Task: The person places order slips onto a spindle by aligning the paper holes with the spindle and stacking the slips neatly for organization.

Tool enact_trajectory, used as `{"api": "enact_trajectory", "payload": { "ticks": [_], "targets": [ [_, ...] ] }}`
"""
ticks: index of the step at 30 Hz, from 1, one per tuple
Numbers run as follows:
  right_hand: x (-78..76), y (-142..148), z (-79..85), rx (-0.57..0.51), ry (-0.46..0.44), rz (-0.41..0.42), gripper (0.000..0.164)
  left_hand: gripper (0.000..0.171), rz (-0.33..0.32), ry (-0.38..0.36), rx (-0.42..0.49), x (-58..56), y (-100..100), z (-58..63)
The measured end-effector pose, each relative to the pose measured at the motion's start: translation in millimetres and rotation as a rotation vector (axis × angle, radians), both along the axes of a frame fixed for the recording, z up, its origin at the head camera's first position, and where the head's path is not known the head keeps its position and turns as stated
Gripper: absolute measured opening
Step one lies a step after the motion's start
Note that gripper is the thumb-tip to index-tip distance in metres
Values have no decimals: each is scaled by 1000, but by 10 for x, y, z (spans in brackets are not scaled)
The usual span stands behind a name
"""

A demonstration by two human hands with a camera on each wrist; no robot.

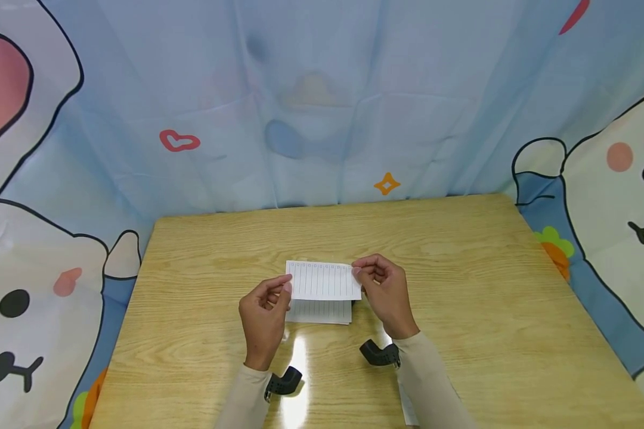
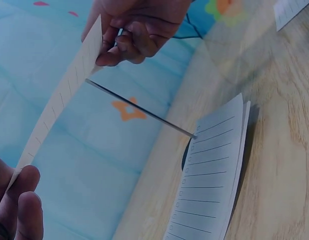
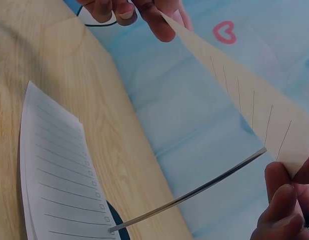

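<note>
A lined paper sheet [image 1: 324, 283] with small checkboxes along one edge is stretched between both hands. My left hand [image 1: 263, 322] pinches its left end between thumb and fingers; my right hand [image 1: 389, 295] pinches the right end near the upper corner. Below it, several similar sheets [image 2: 207, 172] lie stacked on a paper spike. The thin metal rod [image 2: 139, 107] passes up through the stack's checkbox edge, and a bit of the dark round base [image 3: 123, 233] shows beside it. In both wrist views the rod's tip meets the lower edge of the held sheet.
Another lined paper [image 1: 408, 411] lies at the front of the wooden table [image 1: 193, 268], partly under the right forearm. Black wrist cameras [image 1: 285, 381] sit on both wrists. A blue cartoon curtain [image 1: 322, 119] hangs behind the table's back edge.
</note>
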State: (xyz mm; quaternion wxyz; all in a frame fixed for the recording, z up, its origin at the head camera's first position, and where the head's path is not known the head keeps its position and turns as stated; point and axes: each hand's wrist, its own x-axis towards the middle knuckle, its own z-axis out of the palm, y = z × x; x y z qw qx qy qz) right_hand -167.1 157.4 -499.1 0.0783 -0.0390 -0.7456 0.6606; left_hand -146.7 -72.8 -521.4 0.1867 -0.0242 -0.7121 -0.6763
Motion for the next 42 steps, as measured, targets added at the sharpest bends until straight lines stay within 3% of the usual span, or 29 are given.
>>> {"api": "enact_trajectory", "payload": {
  "ticks": [9, 18, 22, 28, 42],
  "targets": [
    [-25, 12, 36, -42, -12, 16, 15, 14, 4, 0, 1, 8, 16, 23],
    [-55, 16, 88, -103, -139, 24, 20, 14, -11, 3, -19, 14, 3, 21],
    [-71, 17, 85, -118, -165, 20, 17, 17, -51, -18, -33, -8, -30, 7],
    [-73, 6, 77, -133, -144, 9, 17, 16, -131, -77, 19, -61, -66, -5],
    [-79, -24, 43, -115, -131, 3, 14, 12, -67, -83, 20, -79, -55, 13]
  ]
}}
